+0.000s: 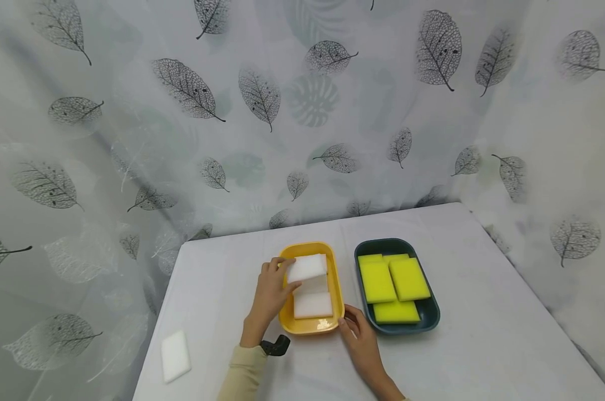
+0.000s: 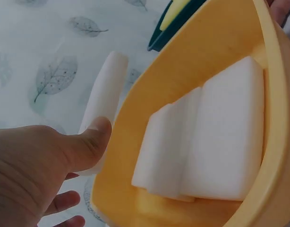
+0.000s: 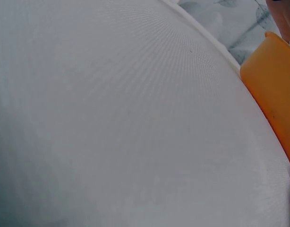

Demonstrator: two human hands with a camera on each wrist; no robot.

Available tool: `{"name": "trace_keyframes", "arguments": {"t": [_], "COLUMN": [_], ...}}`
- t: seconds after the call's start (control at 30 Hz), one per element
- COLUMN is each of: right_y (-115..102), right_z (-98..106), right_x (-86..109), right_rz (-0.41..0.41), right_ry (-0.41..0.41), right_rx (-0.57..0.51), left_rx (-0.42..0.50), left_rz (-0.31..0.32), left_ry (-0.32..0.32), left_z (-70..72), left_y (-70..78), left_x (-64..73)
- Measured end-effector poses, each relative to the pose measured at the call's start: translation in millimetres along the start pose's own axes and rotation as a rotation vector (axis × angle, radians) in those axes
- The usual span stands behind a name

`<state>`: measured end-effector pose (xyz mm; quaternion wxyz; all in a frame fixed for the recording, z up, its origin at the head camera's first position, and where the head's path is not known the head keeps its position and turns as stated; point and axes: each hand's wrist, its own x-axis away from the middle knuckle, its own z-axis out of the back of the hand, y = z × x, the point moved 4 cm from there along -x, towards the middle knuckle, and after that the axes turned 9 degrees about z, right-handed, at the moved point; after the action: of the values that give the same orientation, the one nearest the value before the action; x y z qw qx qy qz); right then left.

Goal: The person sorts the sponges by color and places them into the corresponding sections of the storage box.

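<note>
My left hand (image 1: pixel 269 289) pinches a white sponge (image 1: pixel 304 268) between thumb and fingers, over the far part of a yellow tray (image 1: pixel 339 289). In the left wrist view this sponge (image 2: pixel 105 80) stands tilted above the tray's rim, the thumb flat on its near face. Several more white sponges (image 2: pixel 225 137) lie overlapping inside the tray. My right hand (image 1: pixel 362 342) holds the tray's near right corner, thumb at the near side and fingers along the right side. In the right wrist view only the tray's outer wall (image 3: pixel 272 90) shows, with fingers of the left hand above it.
A dark teal tray (image 1: pixel 434 309) with several yellow sponges (image 1: pixel 379 281) stands right of the yellow tray. One white sponge (image 1: pixel 175 356) lies alone on the white table (image 1: pixel 222 278) at the left. A leaf-patterned curtain (image 1: pixel 332 111) hangs behind the table and along its sides.
</note>
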<state>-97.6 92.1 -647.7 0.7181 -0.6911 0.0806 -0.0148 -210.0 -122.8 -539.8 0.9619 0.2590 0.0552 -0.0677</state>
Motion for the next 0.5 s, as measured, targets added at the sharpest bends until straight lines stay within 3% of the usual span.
{"name": "trace_keyframes", "arguments": {"t": [0.23,0.5], "right_y": [1.4,1.0], "right_z": [-0.5,0.2], "right_x": [0.3,0.3], "right_rz": [-0.005,0.011], "right_ry": [-0.003,0.000], "right_rx": [-0.003,-0.009], "left_rx": [-0.159,-0.197], "left_rz": [-0.057,-0.074], "left_ry": [0.010,-0.004], "left_z": [-6.0,-14.7], "left_y": [6.5,6.5], "left_x": [-4.7,-11.2]}}
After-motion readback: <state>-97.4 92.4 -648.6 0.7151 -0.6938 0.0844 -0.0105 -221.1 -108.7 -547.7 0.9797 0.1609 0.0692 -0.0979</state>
